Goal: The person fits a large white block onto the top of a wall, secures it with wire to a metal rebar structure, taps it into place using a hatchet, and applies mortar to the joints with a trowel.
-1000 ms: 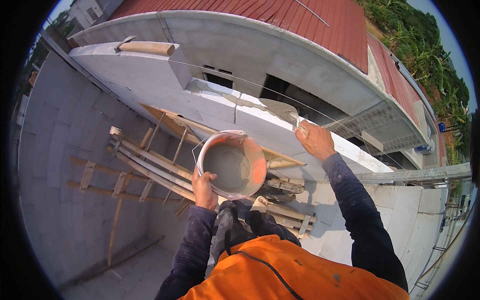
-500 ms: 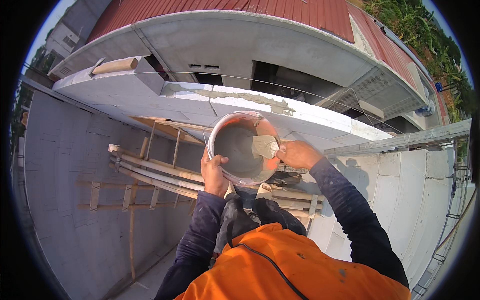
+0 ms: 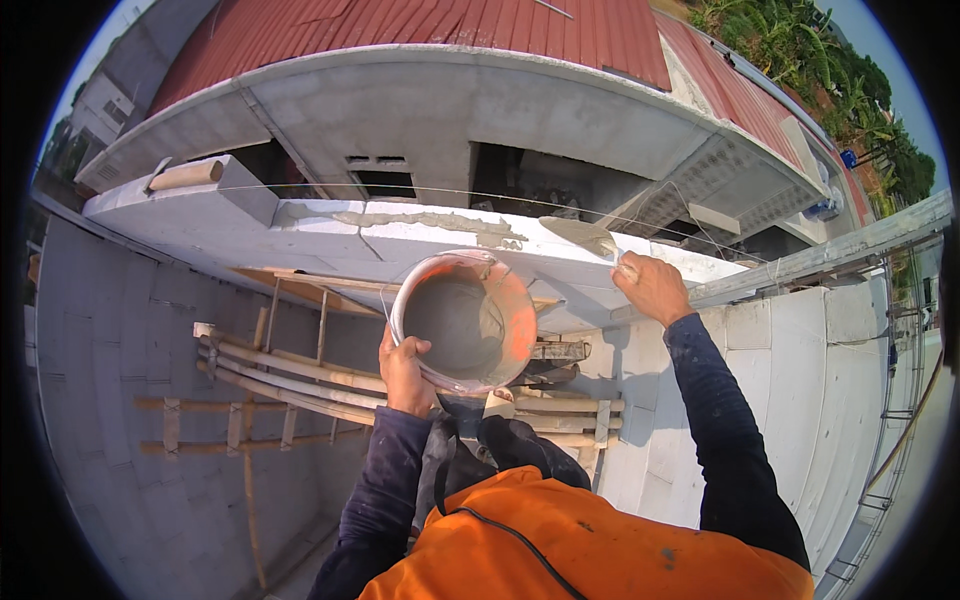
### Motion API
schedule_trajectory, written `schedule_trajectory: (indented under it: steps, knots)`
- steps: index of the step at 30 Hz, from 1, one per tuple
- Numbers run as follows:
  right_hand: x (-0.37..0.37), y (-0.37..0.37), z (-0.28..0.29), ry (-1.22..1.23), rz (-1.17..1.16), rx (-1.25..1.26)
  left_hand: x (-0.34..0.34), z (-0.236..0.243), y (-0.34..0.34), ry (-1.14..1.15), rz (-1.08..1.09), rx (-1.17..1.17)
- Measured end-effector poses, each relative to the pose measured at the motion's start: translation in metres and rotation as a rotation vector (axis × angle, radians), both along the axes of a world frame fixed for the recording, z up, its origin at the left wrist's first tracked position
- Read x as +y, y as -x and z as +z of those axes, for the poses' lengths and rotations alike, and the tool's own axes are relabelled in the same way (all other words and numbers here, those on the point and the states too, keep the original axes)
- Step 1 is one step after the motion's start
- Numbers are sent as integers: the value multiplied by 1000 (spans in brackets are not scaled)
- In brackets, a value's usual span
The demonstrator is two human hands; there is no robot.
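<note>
My left hand grips the near left rim of an orange bucket, its thumb over the edge. Wet grey mortar sits inside, smeared up the right inner wall. Out to the right, my right hand is closed round the handle of a trowel. The trowel's blade, coated with mortar, points left over the top of the white block wall. A ragged strip of mortar lies along the wall top, left of the blade.
A wooden-handled tool rests on the raised block at left. A thin string runs along the wall. Bamboo scaffold poles lie below my feet. At right a grey beam meets the wall. A red-roofed building stands beyond.
My right hand has lifted the trowel out of the bucket and carried it right and forward over the wall top. My left hand still holds the bucket; the whole view has shifted slightly.
</note>
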State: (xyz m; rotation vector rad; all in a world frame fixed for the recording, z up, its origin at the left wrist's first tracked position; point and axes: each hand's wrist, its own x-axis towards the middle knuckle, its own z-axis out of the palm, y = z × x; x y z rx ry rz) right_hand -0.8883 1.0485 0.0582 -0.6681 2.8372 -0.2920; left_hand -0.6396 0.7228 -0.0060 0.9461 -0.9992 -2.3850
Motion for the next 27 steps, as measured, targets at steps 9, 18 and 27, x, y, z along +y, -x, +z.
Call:
schedule_trajectory:
  steps: [9, 18, 27]
  knots:
    - [-57, 8, -30, 57, 131, 103, -10, -6, -27, -47, 106, 4]
    - [-139, -65, 32, -35, 330, -112, -53, -21, -44, 2, 155, -48]
    - [-239, -90, -39, -158, 526, -384, -99, -28, -56, 0, 136, -31]
